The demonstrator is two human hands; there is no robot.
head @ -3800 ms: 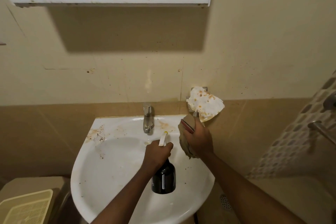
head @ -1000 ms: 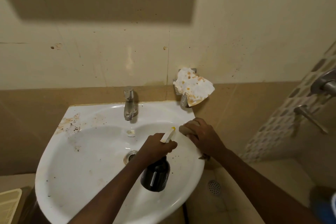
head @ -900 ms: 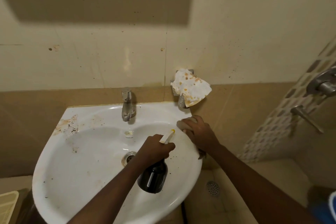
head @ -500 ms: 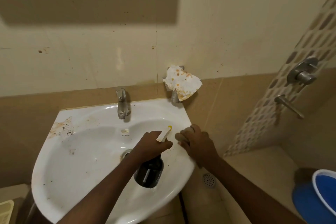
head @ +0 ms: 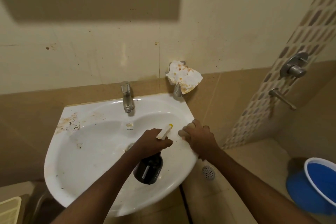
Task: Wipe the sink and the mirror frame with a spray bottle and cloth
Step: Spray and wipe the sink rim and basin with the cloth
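A white wall sink [head: 91,160] fills the middle of the view, with brown stains on its back left corner and specks in the bowl. My left hand [head: 154,142] grips the neck of a dark spray bottle [head: 148,170] over the bowl, its pale nozzle pointing right. My right hand [head: 198,137] presses a tan cloth [head: 182,132] on the sink's right rim; the cloth is mostly hidden under my fingers. The mirror frame is out of view; only its shadow lies on the wall.
A chrome tap [head: 126,96] stands at the sink's back. A stained paper [head: 184,76] hangs on a wall fitting right of it. Shower valves [head: 293,68] are on the right wall, a blue bucket [head: 316,183] on the floor, a floor drain [head: 208,172], a cream basket [head: 10,209].
My right hand brought the cloth down from near the wall fitting onto the sink's right rim and slides it along that rim. The left hand keeps the bottle over the bowl. The view dropped below the mirror.
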